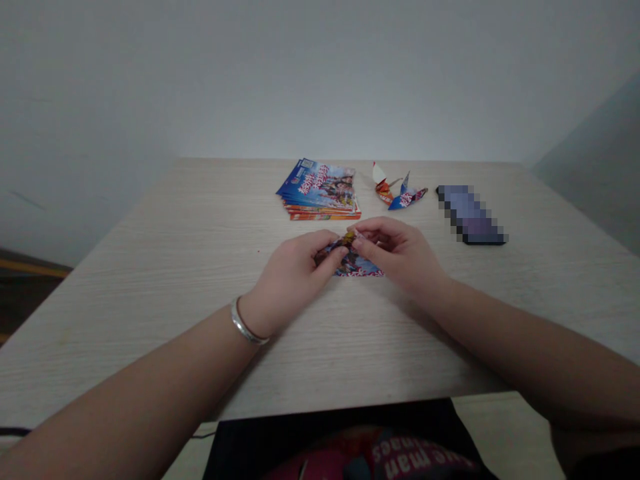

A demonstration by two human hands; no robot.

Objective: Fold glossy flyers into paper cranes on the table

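Observation:
A small folded piece of printed paper (356, 265) lies on the light wooden table (200, 267) between my hands. My left hand (295, 277), with a silver bangle on the wrist, pinches its left side with thumb and fingers. My right hand (395, 252) pinches the top edge of the same paper from the right. Both hands rest on the tabletop and cover most of the paper.
A stack of printed paper sheets (321, 190) lies beyond my hands. To its right stand two folded paper cranes (397, 190). A dark flat phone-like object (473, 217) lies at the far right. A grey wall runs behind the table.

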